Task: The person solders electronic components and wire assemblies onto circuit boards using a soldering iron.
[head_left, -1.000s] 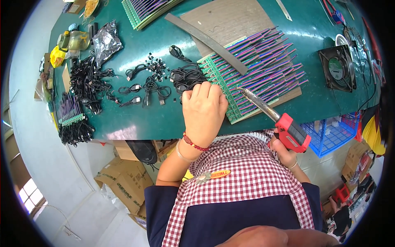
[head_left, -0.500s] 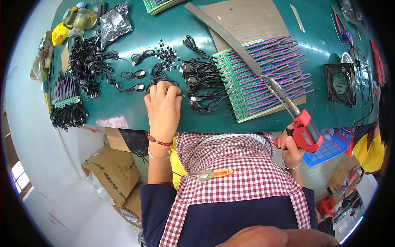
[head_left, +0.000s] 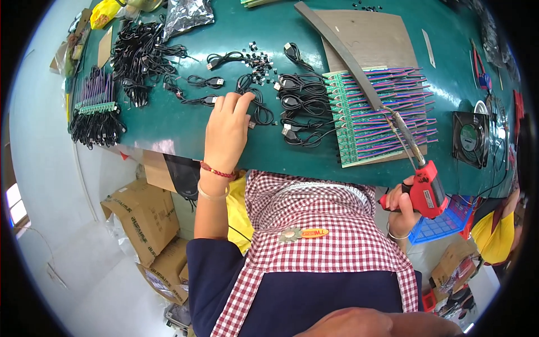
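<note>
My right hand grips the red handle of a soldering gun, whose metal barrel points up and left. Its tip is close to the lower end of a long grey bar lying across a row of green circuit boards with purple, blue and pink wires. My left hand is low over the table, its fingers partly stretched and apart. Beneath and beside its fingertips are a coiled black USB cable and another cable's plug. The undersides of the fingers are hidden.
Coiled USB cables line the boards' left side. Small black parts lie in a pile. Farther left are a tangled cable heap and wired boards. A black fan stands at right; cardboard boxes are below left.
The view has shifted, moving the table things right and up. My left hand has moved left relative to the cables, and its fingers have straightened. My right hand still holds the soldering gun.
</note>
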The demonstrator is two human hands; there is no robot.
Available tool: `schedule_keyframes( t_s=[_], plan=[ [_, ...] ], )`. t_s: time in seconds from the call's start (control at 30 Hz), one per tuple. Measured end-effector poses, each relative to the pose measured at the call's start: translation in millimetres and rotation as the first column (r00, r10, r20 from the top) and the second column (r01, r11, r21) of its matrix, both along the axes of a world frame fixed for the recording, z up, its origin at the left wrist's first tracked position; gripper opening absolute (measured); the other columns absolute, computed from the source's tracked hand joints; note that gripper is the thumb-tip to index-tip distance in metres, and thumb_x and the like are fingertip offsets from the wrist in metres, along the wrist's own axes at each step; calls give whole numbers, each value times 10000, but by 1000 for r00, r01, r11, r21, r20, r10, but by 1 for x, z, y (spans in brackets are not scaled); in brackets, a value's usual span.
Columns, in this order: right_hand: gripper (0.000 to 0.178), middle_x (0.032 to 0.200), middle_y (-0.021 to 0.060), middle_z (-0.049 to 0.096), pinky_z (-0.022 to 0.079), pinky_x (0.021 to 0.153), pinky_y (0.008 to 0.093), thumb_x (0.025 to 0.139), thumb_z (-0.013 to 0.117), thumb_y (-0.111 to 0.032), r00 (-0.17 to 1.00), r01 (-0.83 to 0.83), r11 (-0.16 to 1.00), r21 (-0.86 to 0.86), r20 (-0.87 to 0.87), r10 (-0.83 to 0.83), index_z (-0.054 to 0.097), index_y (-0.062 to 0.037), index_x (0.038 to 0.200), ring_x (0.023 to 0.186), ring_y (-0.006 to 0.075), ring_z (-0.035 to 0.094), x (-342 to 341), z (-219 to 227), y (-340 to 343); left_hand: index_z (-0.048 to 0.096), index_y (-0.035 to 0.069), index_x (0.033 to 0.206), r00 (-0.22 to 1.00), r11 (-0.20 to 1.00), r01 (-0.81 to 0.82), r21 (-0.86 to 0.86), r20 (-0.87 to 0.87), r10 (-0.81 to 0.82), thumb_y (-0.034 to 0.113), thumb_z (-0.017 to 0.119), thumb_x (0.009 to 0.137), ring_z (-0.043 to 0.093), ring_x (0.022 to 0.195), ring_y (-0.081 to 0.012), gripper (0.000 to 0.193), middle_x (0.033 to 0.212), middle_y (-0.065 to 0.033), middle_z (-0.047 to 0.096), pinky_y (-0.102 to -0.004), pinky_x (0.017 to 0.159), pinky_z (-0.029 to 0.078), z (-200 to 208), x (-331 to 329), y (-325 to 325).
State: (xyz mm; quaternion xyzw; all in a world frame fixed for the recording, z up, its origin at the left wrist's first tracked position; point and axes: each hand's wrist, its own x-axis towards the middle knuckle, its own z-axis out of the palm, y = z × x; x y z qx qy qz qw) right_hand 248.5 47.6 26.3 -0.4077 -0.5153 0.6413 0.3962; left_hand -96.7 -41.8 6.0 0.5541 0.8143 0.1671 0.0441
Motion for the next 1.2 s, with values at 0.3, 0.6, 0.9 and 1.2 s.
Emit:
schedule_keyframes(
  t_s=[0.3, 0.6, 0.9, 1.2],
  plan=[
    [276, 562, 35, 425, 344, 467, 255, 862, 497, -106, 998, 1, 1000, -6, -58, -2, 414, 31, 1087, 473, 111, 384, -9, 2, -2, 493, 42, 1111, 967, 964, -251, 90, 76, 245, 177, 676, 770, 592, 714, -287, 410, 787, -98, 578, -378, 596, 473, -13, 24, 14],
    [297, 572, 35, 425, 348, 470, 251, 866, 498, -110, 993, 7, 1000, 24, -115, -4, 430, 20, 1125, 480, 106, 379, -4, 4, 1, 288, -24, 1301, 503, 876, -410, 256, 864, -18, -30, 513, 848, 564, 718, -144, 506, 886, -87, 503, -279, 648, 482, 5, 23, 18],
    [337, 851, 94, 587, 473, 674, 286, 854, 567, -40, 983, -8, 988, -151, -181, -20, 461, 5, 1170, 747, 152, 576, -63, 31, 16, 429, -45, 1245, -299, 964, -22, 267, 918, -261, 128, 438, 901, 496, 807, -108, 386, 954, -68, 545, -229, 738, 410, 30, 93, 11],
    [254, 850, 42, 620, 480, 717, 244, 822, 651, -49, 951, -223, 970, 98, 239, 195, 554, -7, 1053, 774, 100, 587, -65, 29, 16, 549, -16, 1123, 441, 939, 173, 298, 829, -344, 145, 612, 843, 518, 821, -114, 329, 897, -52, 557, -241, 757, 424, 34, 117, 15]
  ],
)
